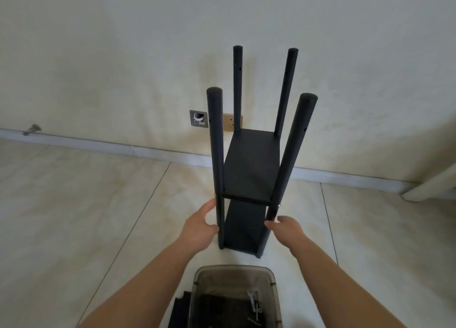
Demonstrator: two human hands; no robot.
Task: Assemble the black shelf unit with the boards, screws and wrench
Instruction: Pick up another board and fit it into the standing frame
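Note:
The black shelf unit [251, 164] stands upright on the tiled floor, with four round posts and two boards fitted between them, one low and one at mid height. My left hand [201, 226] curls round the near left post [217, 154] just below the mid board. My right hand [287, 230] grips the near right post [288, 159] at the same height. A silver wrench [253, 300] and screws [257, 314] lie in the grey plastic bin [234, 273] at the bottom.
A loose black board [179, 313] lies on the floor left of the bin. The wall stands just behind the unit, with a metal wall plate [198, 119] and a beige socket [229, 123]. A white skirting board runs along its base.

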